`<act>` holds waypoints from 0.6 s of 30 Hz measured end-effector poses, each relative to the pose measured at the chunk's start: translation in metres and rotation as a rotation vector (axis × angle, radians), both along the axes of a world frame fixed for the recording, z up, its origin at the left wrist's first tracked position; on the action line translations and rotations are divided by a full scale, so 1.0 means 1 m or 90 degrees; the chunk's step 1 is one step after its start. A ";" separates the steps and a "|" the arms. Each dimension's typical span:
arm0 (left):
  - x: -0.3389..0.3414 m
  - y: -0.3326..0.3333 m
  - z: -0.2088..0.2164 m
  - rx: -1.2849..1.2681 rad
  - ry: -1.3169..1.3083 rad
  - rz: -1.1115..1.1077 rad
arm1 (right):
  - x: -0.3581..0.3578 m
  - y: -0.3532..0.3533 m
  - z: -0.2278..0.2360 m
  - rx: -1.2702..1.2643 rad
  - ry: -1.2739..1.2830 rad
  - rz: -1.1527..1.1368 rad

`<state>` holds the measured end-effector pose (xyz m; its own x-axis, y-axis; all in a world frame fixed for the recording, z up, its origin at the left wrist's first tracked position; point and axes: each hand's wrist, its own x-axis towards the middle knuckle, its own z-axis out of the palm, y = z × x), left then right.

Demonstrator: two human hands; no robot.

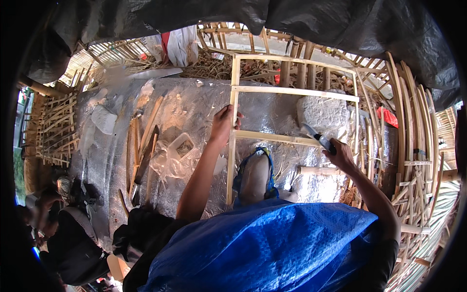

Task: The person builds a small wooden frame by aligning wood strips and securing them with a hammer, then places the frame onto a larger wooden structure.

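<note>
In front of you spreads a wrinkled silver sheet (202, 100), catching bright light; bamboo lattice (57, 129) stands at your left, bamboo fencing (92, 63) beyond, black plastic sheeting (360, 27) above.

One view logged: left fisheye of a head-worn pair, facing down and slightly forward from the wearer's head. The blue sheet (262, 243) lay near the lens, along the lower edge; left hand (224, 122) and right hand (340, 158) sat farther off, around mid-picture; a bamboo fence (238, 32) stood well beyond, toward the top. Picture was upright, unmirrored, straight edges bowing toward the rim.
</note>
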<state>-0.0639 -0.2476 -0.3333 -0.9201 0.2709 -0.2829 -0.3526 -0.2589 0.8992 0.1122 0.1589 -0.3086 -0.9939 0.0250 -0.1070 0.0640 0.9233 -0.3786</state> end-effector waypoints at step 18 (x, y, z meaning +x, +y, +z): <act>-0.001 -0.024 0.008 -0.232 0.089 -0.086 | -0.034 0.010 0.012 0.065 0.197 0.145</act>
<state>-0.0651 -0.2719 -0.3252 -0.9195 0.2969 -0.2574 -0.2296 0.1258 0.9651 0.0778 0.1688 -0.2968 -0.9601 -0.2048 0.1905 -0.2496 0.9347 -0.2530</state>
